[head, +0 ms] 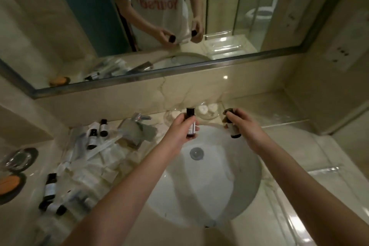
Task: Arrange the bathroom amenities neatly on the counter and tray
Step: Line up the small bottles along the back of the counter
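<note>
Bathroom counter (279, 142), mid-tidy. At far left, two round dark dishes (19, 159) sit near the edge, the nearer one holding something orange. Beside them the unsorted amenities lie in a heap: dark bottles (50, 187) on their sides, clear-wrapped packets (83, 158) overlapping one another, and two smaller bottles (103, 128) near the back wall.

Above the white sink (229, 185), the person's left hand (179, 128) has its fingers wrapped round a black-capped bottle (190, 115). It is held upright, evidently lifted clear of the clutter for placing. The right hand (243, 124) clasps a second bottle (234, 133), tilted and partly blurred, with the fingers closed over its upper end. Both bottles hang in the air over the basin's back rim, touching nothing else.

Behind them a glass dish (167, 115) of small white items stands against the wall. Farther right, what appears to be a clear tray (323, 171) lies on the counter, its edge catching the light. Taking one bottle in each hand looks like a way to carry a pair across to that side in one trip. Judging by the heap, most of the sorting lies ahead.
</note>
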A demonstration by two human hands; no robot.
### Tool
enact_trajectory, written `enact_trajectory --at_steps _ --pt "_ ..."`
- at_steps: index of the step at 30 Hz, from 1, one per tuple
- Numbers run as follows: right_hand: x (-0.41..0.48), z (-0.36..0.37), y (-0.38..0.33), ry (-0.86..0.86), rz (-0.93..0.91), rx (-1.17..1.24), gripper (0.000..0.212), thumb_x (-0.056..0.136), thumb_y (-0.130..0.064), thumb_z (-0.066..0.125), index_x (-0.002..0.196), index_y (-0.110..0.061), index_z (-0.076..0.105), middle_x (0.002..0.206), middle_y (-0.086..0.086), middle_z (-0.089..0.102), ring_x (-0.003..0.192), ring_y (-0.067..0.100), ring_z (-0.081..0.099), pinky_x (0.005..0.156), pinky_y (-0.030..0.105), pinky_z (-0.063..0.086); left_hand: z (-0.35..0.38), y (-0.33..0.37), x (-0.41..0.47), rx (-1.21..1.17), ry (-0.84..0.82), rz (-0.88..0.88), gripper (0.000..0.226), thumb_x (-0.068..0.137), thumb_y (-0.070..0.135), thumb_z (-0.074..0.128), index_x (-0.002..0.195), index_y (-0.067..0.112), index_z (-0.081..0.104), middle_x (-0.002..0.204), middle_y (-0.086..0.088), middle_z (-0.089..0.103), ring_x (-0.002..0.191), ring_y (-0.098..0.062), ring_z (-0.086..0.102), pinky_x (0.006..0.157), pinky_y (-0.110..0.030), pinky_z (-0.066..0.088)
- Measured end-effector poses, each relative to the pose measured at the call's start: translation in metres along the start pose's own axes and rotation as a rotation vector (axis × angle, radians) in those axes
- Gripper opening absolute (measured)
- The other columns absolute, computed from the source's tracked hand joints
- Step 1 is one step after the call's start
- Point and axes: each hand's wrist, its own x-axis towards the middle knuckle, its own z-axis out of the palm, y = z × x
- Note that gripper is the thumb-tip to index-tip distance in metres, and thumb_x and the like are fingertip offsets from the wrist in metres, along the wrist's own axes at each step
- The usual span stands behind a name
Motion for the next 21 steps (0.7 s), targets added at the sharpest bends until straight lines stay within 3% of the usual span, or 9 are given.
enact_trajectory --at_steps 3,6,9,14,16,21 --pt "0.017 -0.037 0.005 0.100 0.003 0.030 0.003 0.088 -0.014 0.060 0.086 -0.013 0.058 0.085 0.009 0.063 0.079 0.023 0.057 0.070 0.034 0.044 0.034 0.005 0.022 -0.033 -0.021 -0.052 0.011 0.094 0.020 0.048 0.083 0.018 0.049 0.071 -0.005 0.053 0.062 -0.016 0.051 0.055 -0.028 0.044" --pt "0.037 -0.065 0.015 0.177 0.016 0.027 0.011 0.082 -0.011 0.067 0.079 -0.014 0.057 0.081 0.010 0.060 0.078 0.022 0.054 0.069 0.031 0.042 0.059 0.002 0.043 0.010 -0.024 -0.053 0.012 0.094 0.027 0.049 0.084 0.020 0.048 0.066 -0.003 0.053 0.057 -0.014 0.050 0.052 -0.025 0.043" --pt "0.058 -0.082 0.022 0.214 0.028 0.010 0.014 0.080 -0.009 0.070 0.075 -0.015 0.058 0.076 0.005 0.058 0.077 0.021 0.053 0.072 0.032 0.044 0.074 -0.002 0.067 0.054 -0.043 -0.037 0.008 0.093 0.028 0.051 0.087 0.022 0.054 0.071 0.002 0.060 0.067 -0.012 0.058 0.066 -0.027 0.044" --pt "0.094 -0.096 0.035 0.246 0.038 0.015 0.016 0.080 -0.008 0.069 0.075 -0.021 0.060 0.078 0.003 0.060 0.083 0.023 0.057 0.082 0.040 0.048 0.086 -0.003 0.105 0.056 -0.059 -0.061 0.014 0.092 0.026 0.054 0.103 0.018 0.058 0.098 -0.007 0.060 0.088 -0.017 0.058 0.073 -0.030 0.048" --pt "0.103 -0.098 0.039 0.253 0.038 0.016 0.014 0.080 -0.007 0.069 0.079 -0.019 0.062 0.081 0.004 0.062 0.085 0.022 0.058 0.086 0.041 0.049 0.086 -0.004 0.116 0.058 -0.068 -0.068 0.017 0.092 0.026 0.054 0.106 0.018 0.059 0.100 -0.005 0.062 0.088 -0.016 0.059 0.078 -0.034 0.047" --pt "0.141 -0.103 0.043 0.279 0.023 0.005 0.016 0.078 -0.006 0.071 0.087 -0.017 0.066 0.081 0.001 0.064 0.084 0.019 0.060 0.089 0.043 0.051 0.088 -0.005 0.141 0.038 -0.035 -0.053 0.014 0.092 0.023 0.054 0.103 0.020 0.061 0.093 0.002 0.062 0.085 -0.012 0.059 0.072 -0.029 0.050"
